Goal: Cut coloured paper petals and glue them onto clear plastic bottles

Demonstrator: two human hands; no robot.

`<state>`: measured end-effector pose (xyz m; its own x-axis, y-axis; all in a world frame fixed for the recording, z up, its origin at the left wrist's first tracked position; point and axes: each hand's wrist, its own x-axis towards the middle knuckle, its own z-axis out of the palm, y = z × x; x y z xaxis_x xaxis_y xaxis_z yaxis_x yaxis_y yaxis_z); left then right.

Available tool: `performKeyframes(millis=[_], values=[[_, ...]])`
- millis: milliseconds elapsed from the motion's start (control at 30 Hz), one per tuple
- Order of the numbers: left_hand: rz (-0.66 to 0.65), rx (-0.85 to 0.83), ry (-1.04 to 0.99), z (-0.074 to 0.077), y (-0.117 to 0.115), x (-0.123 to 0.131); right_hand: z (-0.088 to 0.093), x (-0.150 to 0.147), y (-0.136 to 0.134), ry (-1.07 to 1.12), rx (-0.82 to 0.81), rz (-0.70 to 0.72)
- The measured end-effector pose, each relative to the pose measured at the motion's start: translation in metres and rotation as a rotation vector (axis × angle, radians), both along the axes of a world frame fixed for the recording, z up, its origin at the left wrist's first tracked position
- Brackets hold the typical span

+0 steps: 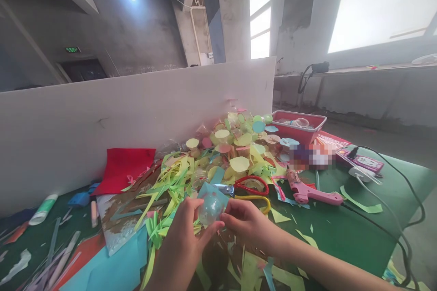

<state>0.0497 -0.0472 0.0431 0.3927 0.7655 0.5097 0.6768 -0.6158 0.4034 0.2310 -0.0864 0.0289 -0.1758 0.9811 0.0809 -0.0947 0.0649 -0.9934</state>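
A clear rounded plastic cup (210, 210) with blue paper (212, 191) against its far side is held up over the table. My left hand (191, 232) grips the cup from the left, between thumb and fingers. From the right, my right hand (244, 223) pinches its edge, with the fingertips near the blue paper. Just beyond my hands lie scissors with red (254, 185) and yellow (261, 200) handles. Behind them is a heap of clear cups with round paper pieces (239, 163), beside yellow-green paper strips (175, 177).
On the right are a pink glue gun (316, 193) with a cable, a power strip (367, 163) and a red basket (298, 132). Red paper (128, 168), blue sheets (116, 266) and a glue stick (43, 209) lie left. A white board (136, 113) stands behind.
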Motion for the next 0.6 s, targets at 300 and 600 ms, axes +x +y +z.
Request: performKeyframes(millis=[300,600], values=[[0.020,-0.102,-0.022,0.005,0.000,0.002,-0.004,0.001,0.002,-0.053,0.084,0.020],[0.084,-0.251,-0.058,0.024,-0.002,0.008,0.004,0.004,-0.002,-0.139,0.125,0.053]])
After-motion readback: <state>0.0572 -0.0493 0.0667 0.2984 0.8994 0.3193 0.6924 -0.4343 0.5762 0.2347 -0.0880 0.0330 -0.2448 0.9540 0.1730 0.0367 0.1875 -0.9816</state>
